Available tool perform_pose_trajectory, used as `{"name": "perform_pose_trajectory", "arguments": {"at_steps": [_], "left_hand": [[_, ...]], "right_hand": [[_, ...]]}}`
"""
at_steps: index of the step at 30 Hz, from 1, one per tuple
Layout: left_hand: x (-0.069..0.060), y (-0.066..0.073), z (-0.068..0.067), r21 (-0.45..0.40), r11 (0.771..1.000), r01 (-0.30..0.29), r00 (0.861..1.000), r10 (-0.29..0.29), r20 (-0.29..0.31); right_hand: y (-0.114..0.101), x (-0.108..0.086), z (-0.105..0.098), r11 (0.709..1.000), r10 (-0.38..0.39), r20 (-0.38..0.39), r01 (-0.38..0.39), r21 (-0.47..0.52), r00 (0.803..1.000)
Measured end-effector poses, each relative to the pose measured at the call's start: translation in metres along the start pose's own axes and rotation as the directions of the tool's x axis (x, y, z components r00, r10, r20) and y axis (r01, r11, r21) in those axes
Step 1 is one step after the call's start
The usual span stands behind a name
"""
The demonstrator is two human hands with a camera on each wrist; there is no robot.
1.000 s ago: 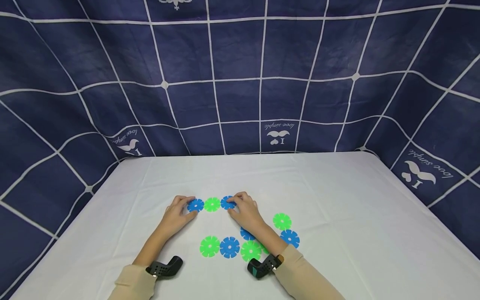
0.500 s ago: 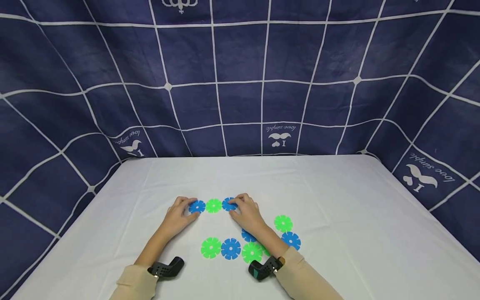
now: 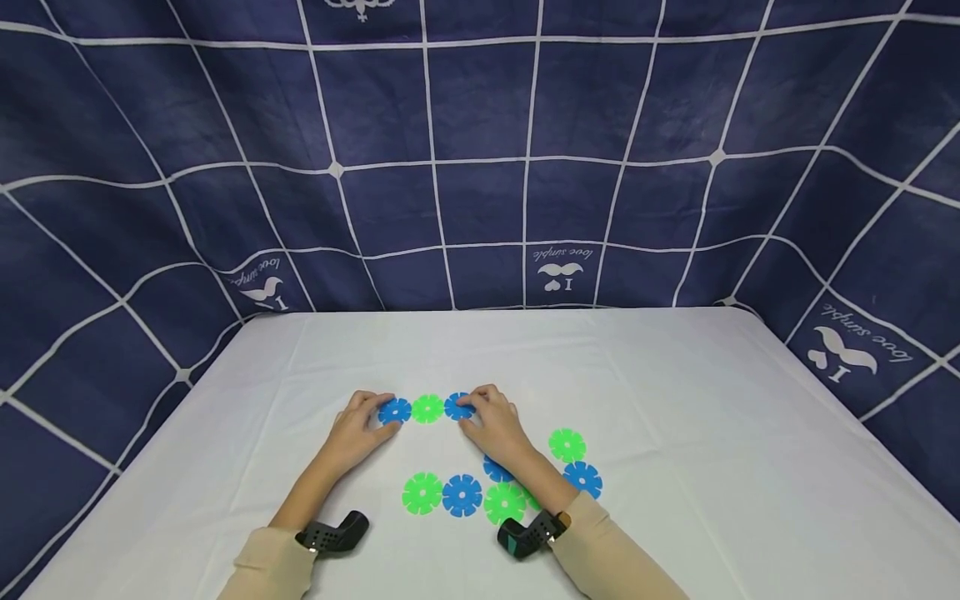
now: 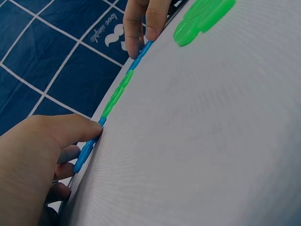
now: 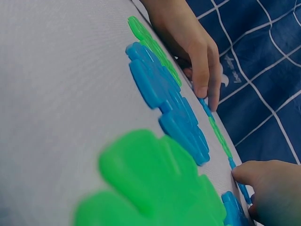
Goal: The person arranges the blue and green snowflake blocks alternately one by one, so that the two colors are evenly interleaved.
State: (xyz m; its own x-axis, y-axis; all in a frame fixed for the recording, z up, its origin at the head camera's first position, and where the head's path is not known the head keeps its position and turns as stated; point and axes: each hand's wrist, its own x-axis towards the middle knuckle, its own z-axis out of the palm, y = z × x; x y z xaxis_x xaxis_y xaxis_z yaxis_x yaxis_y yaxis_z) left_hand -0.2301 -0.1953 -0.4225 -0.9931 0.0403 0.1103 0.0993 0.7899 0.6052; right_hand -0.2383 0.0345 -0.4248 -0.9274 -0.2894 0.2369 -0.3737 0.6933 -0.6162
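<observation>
Three notched plastic discs lie in a row toward the far middle of the table: a blue disc (image 3: 395,410) at the left, a green disc (image 3: 428,408) between, and another blue disc (image 3: 457,406) at the right. With thumb and fingers at its edge, my left hand (image 3: 354,435) pinches the left blue disc. My right hand (image 3: 495,427) holds the right blue disc the same way and covers part of it. In the left wrist view the green disc (image 4: 117,93) spans between both blue ones; whether their notches interlock cannot be told.
Nearer lie a green disc (image 3: 422,493), a blue disc (image 3: 462,496) and another green one (image 3: 505,502). My right forearm partly hides more discs. A green disc (image 3: 567,445) and a blue disc (image 3: 582,478) sit right of it. A dark curtain (image 3: 480,200) hangs behind the white table (image 3: 675,400).
</observation>
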Motion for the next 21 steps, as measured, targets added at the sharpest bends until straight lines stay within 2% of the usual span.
{"name": "perform_pose_trajectory", "arguments": {"at_steps": [6,11,15,21], "left_hand": [[0.0014,0.0011,0.0040,-0.004,1.000,-0.004,1.000,0.004,-0.005],[-0.0019,-0.0037,0.0029,0.004,1.000,0.003,1.000,-0.003,0.008],[-0.0007,-0.0038,0.0017,-0.003,1.000,-0.012,1.000,0.012,-0.001],[0.0013,-0.0016,-0.0001,0.000,1.000,-0.001,1.000,0.001,0.004]], "right_hand": [[0.0010,-0.0001,-0.0012,1.000,0.014,-0.006,-0.014,-0.012,1.000],[-0.0009,-0.0034,0.0048,0.999,0.035,0.000,-0.035,-0.008,0.999],[-0.0010,-0.0013,0.0031,1.000,0.016,-0.010,-0.016,-0.013,1.000],[-0.0008,0.0003,0.0006,1.000,0.005,-0.010,-0.005,-0.008,1.000]]}}
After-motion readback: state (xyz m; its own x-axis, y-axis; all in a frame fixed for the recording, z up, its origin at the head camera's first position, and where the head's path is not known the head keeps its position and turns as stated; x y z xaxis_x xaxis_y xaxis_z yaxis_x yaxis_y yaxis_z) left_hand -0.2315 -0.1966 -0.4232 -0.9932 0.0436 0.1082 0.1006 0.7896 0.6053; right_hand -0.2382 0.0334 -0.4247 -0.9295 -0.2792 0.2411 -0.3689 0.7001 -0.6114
